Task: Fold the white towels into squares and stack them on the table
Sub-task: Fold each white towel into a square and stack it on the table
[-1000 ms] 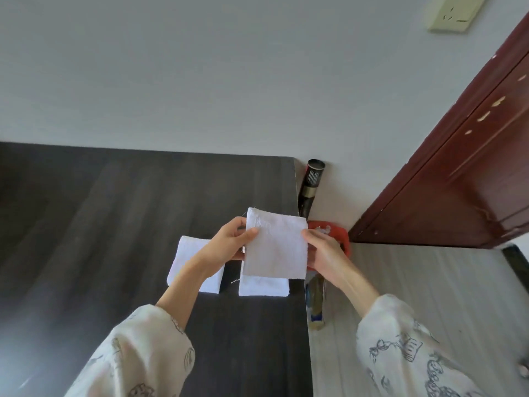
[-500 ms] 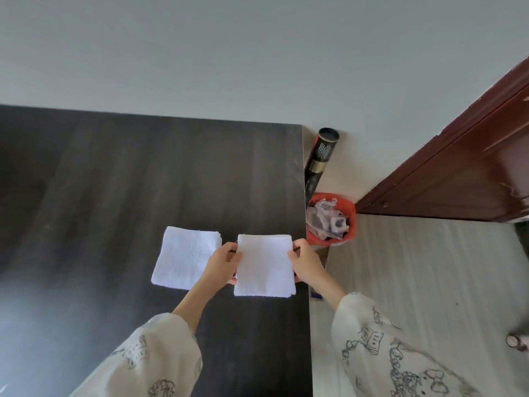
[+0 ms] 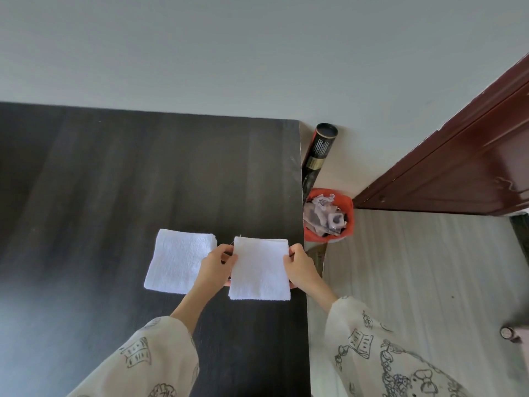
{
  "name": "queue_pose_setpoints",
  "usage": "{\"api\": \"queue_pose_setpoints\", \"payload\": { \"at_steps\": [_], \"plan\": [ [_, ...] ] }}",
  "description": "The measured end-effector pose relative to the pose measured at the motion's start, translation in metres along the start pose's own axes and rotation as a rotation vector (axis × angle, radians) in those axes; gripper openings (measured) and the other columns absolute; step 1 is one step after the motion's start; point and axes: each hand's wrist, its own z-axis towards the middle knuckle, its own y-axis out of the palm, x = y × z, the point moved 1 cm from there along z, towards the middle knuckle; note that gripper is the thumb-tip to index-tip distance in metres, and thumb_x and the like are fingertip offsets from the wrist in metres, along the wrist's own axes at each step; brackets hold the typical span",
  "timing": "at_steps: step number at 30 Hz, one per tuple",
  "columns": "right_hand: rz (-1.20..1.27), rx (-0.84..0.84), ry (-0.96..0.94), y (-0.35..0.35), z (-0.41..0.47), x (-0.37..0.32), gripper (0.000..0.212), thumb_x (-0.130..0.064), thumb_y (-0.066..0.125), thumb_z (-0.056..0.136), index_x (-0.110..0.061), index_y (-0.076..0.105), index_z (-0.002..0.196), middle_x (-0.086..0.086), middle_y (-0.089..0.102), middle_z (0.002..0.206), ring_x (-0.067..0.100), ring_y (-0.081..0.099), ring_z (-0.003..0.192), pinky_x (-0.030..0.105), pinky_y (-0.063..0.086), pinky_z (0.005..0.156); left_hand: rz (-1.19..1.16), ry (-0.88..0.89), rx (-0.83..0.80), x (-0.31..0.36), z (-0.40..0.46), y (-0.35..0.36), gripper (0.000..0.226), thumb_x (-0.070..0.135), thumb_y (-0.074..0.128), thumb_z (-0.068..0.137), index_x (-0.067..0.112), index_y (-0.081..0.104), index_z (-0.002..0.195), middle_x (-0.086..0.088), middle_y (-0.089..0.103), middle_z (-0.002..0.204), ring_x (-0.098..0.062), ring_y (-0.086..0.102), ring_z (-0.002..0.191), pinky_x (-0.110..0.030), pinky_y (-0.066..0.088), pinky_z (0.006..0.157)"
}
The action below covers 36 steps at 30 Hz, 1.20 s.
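Head | 2 folded towels (image 3: 259, 267) (image 3: 180, 260) | table (image 3: 114, 181) | 2 hands (image 3: 213, 267) (image 3: 300, 267) gripping 1

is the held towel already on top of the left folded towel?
No: the held towel sits beside the left folded towel, a strip of table between them.

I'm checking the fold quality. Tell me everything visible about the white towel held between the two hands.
The held towel is a white, slightly textured cloth folded to a near-square, edges fairly even, with a loose thread at its top left corner. It lies flat over the dark table, close to the right edge. The left hand pinches its left side, the right hand its right side. Another folded towel lies to its left.
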Motion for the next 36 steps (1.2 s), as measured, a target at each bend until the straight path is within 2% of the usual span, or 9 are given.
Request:
{"api": "queue_pose_setpoints", "payload": {
  "at_steps": [6, 11, 14, 17, 20, 23, 28, 32, 36],
  "plan": [
    [0.060, 0.103, 0.022, -0.005, -0.009, 0.005, 0.015, -0.027, 0.045, 0.096, -0.018, 0.041, 0.109, 0.004, 0.059, 0.102, 0.016, 0.059, 0.087, 0.034, 0.055, 0.081, 0.085, 0.025, 0.068, 0.008, -0.003, -0.002, 0.030, 0.021, 0.049, 0.094, 0.011, 0.046, 0.122, -0.010, 0.057, 0.119, -0.021, 0.056, 0.095, -0.028, 0.049, 0.080],
    [0.154, 0.206, 0.002, -0.027, -0.037, 0.008, 0.030, -0.024, 0.043, 0.098, -0.013, 0.042, 0.125, 0.001, 0.054, 0.119, 0.018, 0.055, 0.108, 0.023, 0.042, 0.084, 0.151, 0.209, 0.105, 0.028, -0.031, -0.013, 0.035, 0.017, 0.047, 0.095, 0.012, 0.043, 0.129, -0.008, 0.052, 0.128, -0.023, 0.054, 0.107, -0.024, 0.041, 0.085],
    [0.265, 0.281, -0.035, -0.041, -0.066, 0.017, 0.028, -0.026, 0.043, 0.097, -0.016, 0.044, 0.124, -0.001, 0.055, 0.114, 0.016, 0.056, 0.102, 0.028, 0.046, 0.086, 0.153, 0.338, 0.076, 0.043, -0.044, -0.014, 0.033, 0.018, 0.046, 0.095, 0.014, 0.043, 0.128, -0.007, 0.054, 0.125, -0.021, 0.056, 0.105, -0.025, 0.044, 0.085],
    [0.392, 0.389, -0.064, -0.056, -0.108, 0.041, 0.025, -0.026, 0.045, 0.096, -0.019, 0.048, 0.119, -0.003, 0.058, 0.107, 0.018, 0.059, 0.103, 0.040, 0.049, 0.092, 0.192, 0.486, -0.016, 0.070, -0.063, 0.000, 0.030, 0.018, 0.046, 0.095, 0.016, 0.047, 0.124, -0.002, 0.058, 0.117, -0.013, 0.053, 0.095, -0.018, 0.042, 0.076],
    [0.510, 0.506, -0.033, -0.078, -0.159, 0.071, 0.028, -0.022, 0.045, 0.097, -0.013, 0.051, 0.122, -0.001, 0.058, 0.105, 0.018, 0.060, 0.098, 0.036, 0.049, 0.092, 0.207, 0.639, -0.124, 0.109, -0.095, 0.031, 0.026, 0.019, 0.046, 0.095, 0.016, 0.052, 0.121, 0.001, 0.059, 0.108, -0.010, 0.053, 0.089, -0.007, 0.038, 0.066],
    [0.622, 0.665, -0.001, -0.103, -0.219, 0.111, 0.030, -0.016, 0.045, 0.097, -0.008, 0.051, 0.125, 0.011, 0.062, 0.107, 0.016, 0.060, 0.084, 0.019, 0.047, 0.073, 0.270, 0.804, -0.292, 0.144, -0.143, 0.076, 0.026, 0.022, 0.046, 0.096, 0.016, 0.054, 0.119, 0.001, 0.062, 0.107, -0.013, 0.058, 0.093, -0.016, 0.044, 0.077],
    [0.698, 0.919, 0.055, -0.132, -0.325, 0.192, 0.025, -0.020, 0.046, 0.096, -0.013, 0.057, 0.117, 0.009, 0.067, 0.103, 0.022, 0.064, 0.089, 0.040, 0.051, 0.085, 0.459, 1.143, -0.559, 0.190, -0.235, 0.160, 0.014, 0.022, 0.052, 0.093, 0.027, 0.053, 0.106, 0.005, 0.061, 0.094, -0.015, 0.061, 0.085, -0.024, 0.047, 0.077],
    [0.851, 1.090, 0.064, -0.145, -0.421, 0.265, 0.018, -0.011, 0.046, 0.096, -0.012, 0.058, 0.109, 0.005, 0.064, 0.091, 0.015, 0.059, 0.073, 0.020, 0.048, 0.063, 0.436, 1.300, -0.627, 0.219, -0.328, 0.239, 0.018, 0.015, 0.053, 0.092, 0.012, 0.059, 0.108, -0.003, 0.062, 0.094, -0.014, 0.059, 0.079, -0.019, 0.045, 0.076],
    [0.915, 1.224, 0.070, -0.146, -0.524, 0.350, 0.017, -0.012, 0.044, 0.097, -0.012, 0.057, 0.107, -0.001, 0.063, 0.084, 0.010, 0.059, 0.071, 0.017, 0.048, 0.062, 0.423, 1.398, -0.784, 0.212, -0.435, 0.333, 0.018, 0.011, 0.052, 0.092, 0.011, 0.058, 0.109, 0.002, 0.057, 0.089, 0.001, 0.054, 0.071, -0.003, 0.039, 0.064]
  ]
}}
